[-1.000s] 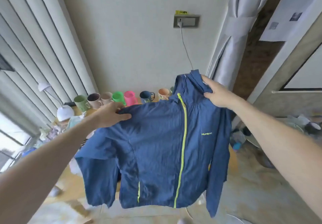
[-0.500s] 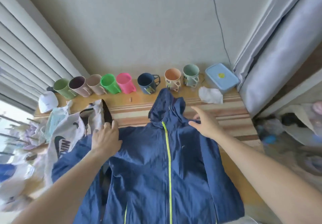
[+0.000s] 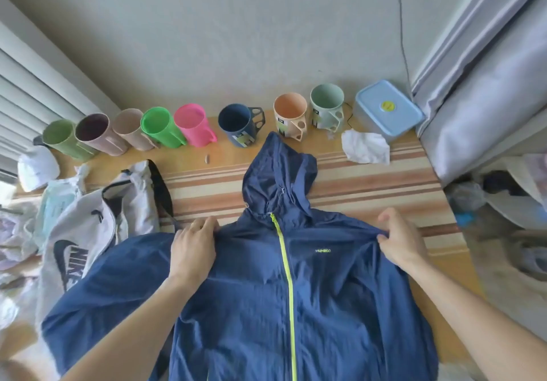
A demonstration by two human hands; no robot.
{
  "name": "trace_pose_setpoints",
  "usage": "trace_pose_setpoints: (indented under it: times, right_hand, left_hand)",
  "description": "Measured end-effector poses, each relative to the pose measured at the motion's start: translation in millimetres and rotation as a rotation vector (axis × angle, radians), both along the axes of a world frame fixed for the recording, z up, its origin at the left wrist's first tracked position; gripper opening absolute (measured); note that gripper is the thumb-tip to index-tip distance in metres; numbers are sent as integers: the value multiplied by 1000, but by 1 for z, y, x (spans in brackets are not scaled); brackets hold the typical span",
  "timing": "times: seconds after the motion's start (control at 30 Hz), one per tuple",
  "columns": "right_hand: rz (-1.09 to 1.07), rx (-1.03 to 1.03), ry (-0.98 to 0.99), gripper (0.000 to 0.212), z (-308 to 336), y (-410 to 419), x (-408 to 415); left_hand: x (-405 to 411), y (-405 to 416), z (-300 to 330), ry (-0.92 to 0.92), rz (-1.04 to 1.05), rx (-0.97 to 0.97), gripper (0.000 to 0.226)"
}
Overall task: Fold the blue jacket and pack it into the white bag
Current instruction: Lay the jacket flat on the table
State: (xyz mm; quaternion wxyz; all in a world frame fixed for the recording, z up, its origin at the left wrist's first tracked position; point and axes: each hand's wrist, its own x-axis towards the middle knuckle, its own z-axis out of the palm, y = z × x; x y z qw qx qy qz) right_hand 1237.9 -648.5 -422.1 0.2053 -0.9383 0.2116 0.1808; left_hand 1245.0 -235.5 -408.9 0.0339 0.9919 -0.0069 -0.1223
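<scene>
The blue jacket (image 3: 325, 292) lies front up on the striped table (image 3: 370, 191), its yellow zipper closed and its hood pointing toward the wall. My left hand (image 3: 192, 250) pinches the fabric at the left shoulder. At the right shoulder, my right hand (image 3: 399, 241) grips the cloth in the same way. The white bag (image 3: 88, 232), with a dark logo and a black strap, lies crumpled to the left of the jacket; the left sleeve overlaps its lower part.
A row of several coloured mugs (image 3: 189, 124) stands along the wall at the table's far edge. A blue lidded box (image 3: 387, 108) and a crumpled white tissue (image 3: 365, 146) sit at the back right. Plastic bags clutter the left side. Grey curtains hang on the right.
The jacket was held up in the air; now it lies spread flat on the table. Both hands have moved outward along it to the shoulders.
</scene>
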Motion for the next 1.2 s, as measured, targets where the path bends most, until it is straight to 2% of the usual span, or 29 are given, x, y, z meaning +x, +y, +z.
trace_pose_setpoints:
  times: [0.1,0.17,0.27,0.33,0.4,0.47,0.53,0.57,0.6,0.67,0.73,0.8,0.87,0.93,1.0,1.07,1.1,1.13,1.2]
  right_hand:
    - [-8,-50,70,39,10,3,21]
    - [19,-18,113,55,19,15,41]
    - [-163,339,-13,65,39,51,82]
    - [-320,582,-6,74,44,83,111]
    - [-394,702,23,71,36,109,136]
    - [-467,767,-4,52,17,124,151]
    - [-523,792,-28,35,6,124,154]
    - [-524,811,-40,26,8,122,150]
    - [-503,839,-66,18,14,117,143]
    - [-409,893,-200,27,33,105,129]
    - [-276,964,-373,36,64,91,107]
    - [-3,954,-541,49,89,78,81]
    - [337,829,-595,58,101,68,48]
    - [593,650,-512,59,94,61,11]
    - [777,459,-321,60,71,54,-20]
    - [857,341,-83,64,43,47,-40]
    - [829,314,-31,66,35,43,-43]
    - [761,302,-53,64,30,40,-41]
    - [565,252,-196,50,29,34,-30]
  left_hand:
    - [1,-9,-10,-52,10,10,21]
    - [16,-21,-8,20,147,-124,35]
    - [63,-43,7,102,529,-555,57]
    - [99,-57,8,154,662,-708,68]
    - [124,-70,5,194,766,-803,72]
    - [138,-78,-1,212,875,-939,51]
    - [138,-79,1,263,951,-1125,11]
    - [134,-76,6,268,989,-1216,7]
    - [128,-71,13,255,1008,-1297,15]
    - [117,-58,35,188,946,-1466,31]
    - [98,-47,63,132,715,-1557,36]
    - [74,-33,87,54,388,-1476,31]
    - [49,-15,95,8,84,-1281,31]
    - [25,6,84,-33,-184,-986,34]
    - [4,25,54,-45,-414,-580,39]
    - [-11,34,28,65,-472,-263,46]
    - [-17,35,20,106,-441,-188,50]
    - [-20,33,15,107,-385,-181,51]
    - [-18,27,12,-15,-240,-249,43]
